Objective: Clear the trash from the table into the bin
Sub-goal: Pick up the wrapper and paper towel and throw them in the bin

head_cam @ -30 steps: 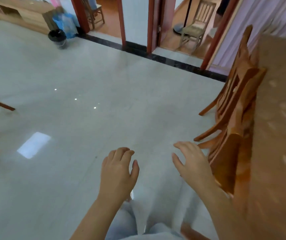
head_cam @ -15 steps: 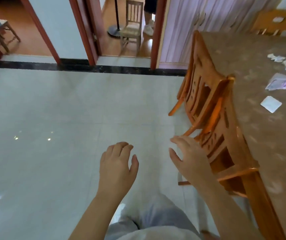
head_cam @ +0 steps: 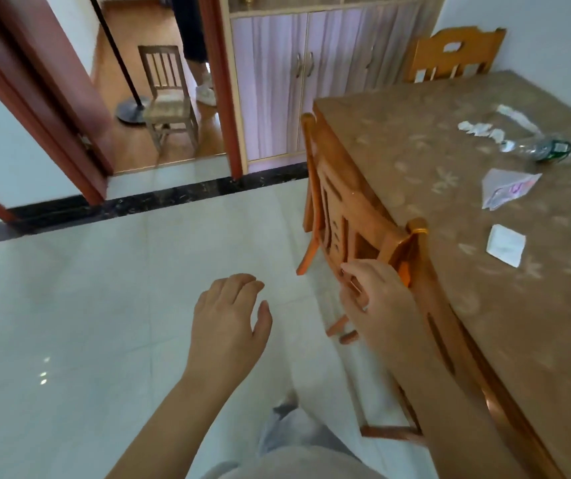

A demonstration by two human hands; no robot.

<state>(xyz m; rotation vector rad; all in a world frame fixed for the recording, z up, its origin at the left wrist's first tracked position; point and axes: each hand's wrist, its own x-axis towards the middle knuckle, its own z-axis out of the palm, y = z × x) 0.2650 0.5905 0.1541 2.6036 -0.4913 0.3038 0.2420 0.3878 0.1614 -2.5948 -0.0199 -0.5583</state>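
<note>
The brown patterned table (head_cam: pixel 450 305) fills the right side of the head view. Trash lies on it: a folded white paper (head_cam: pixel 505 245), a crumpled wrapper with pink print (head_cam: pixel 505 188), a crushed clear plastic bottle with a green label (head_cam: pixel 543 150), and several small white scraps (head_cam: pixel 481 131). My left hand (head_cam: pixel 228 316) hovers over the floor, fingers apart, holding nothing. My right hand (head_cam: pixel 377 299) is empty too, fingers spread, in front of the back of a wooden chair (head_cam: pixel 343 219). No bin is in sight.
Wooden chairs are pushed in along the table's left edge, and another chair (head_cam: pixel 453 57) stands at its far end. A purple cabinet (head_cam: pixel 305 81) lines the back wall. Through a doorway I see a small chair (head_cam: pixel 168 95), a pole stand and a person's legs (head_cam: pixel 197 46).
My view has swung right, away from the far bin and toward the table, bringing the trash into sight. Both hands stay empty in front of me; the right one nears the chair back.
</note>
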